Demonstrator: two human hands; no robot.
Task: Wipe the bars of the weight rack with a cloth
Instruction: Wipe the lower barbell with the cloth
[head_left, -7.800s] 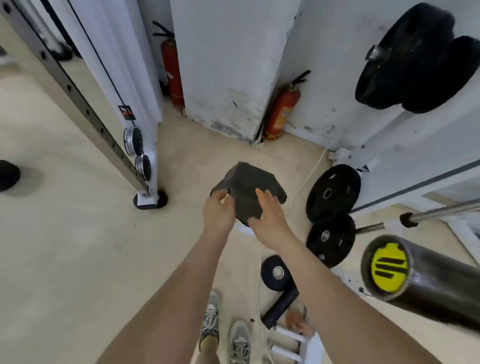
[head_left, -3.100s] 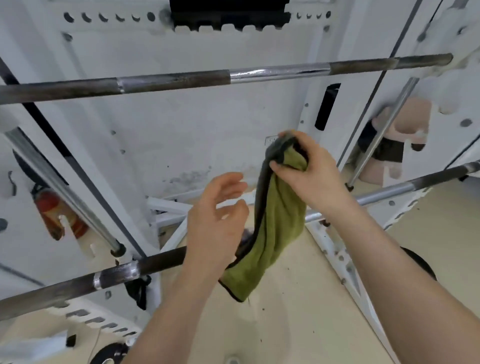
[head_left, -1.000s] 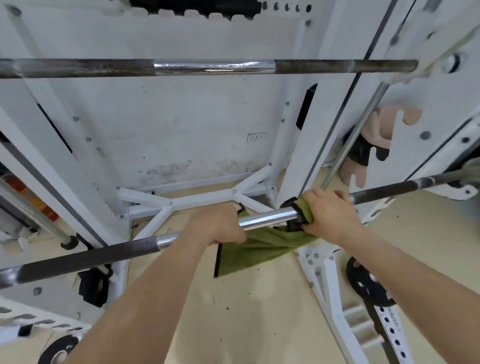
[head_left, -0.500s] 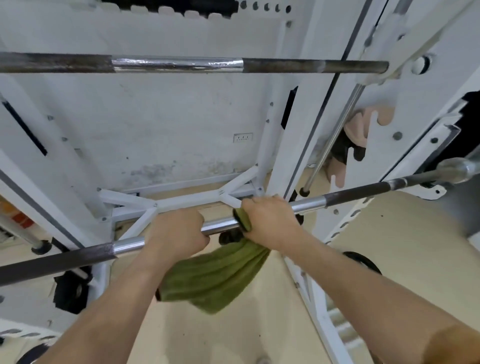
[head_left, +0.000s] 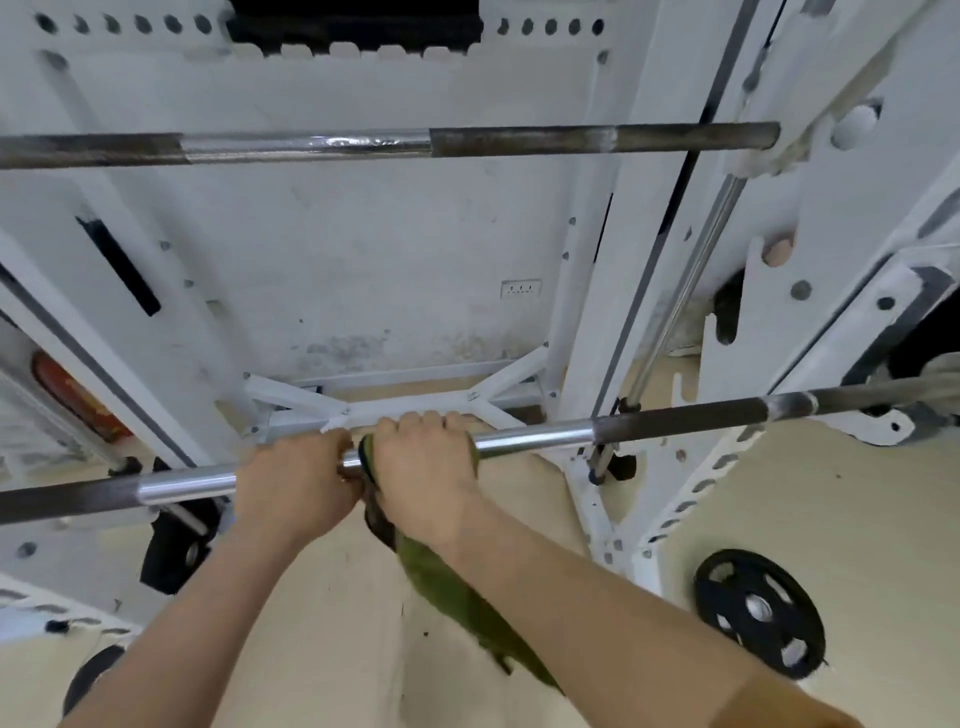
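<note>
Beige floor (head_left: 831, 519) below, left hand (head_left: 298, 483) grips the bar (head_left: 535, 434), right hand (head_left: 423, 467) apparently wraps cloth (head_left: 447, 587) round it.

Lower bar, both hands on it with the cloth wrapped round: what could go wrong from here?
1. The right hand grips the cloth almost against the left hand; a leftward stroke may jam into it.
2. The cloth's tail hangs loose below the lower bar; it could snag or pull out of the grip.
</note>
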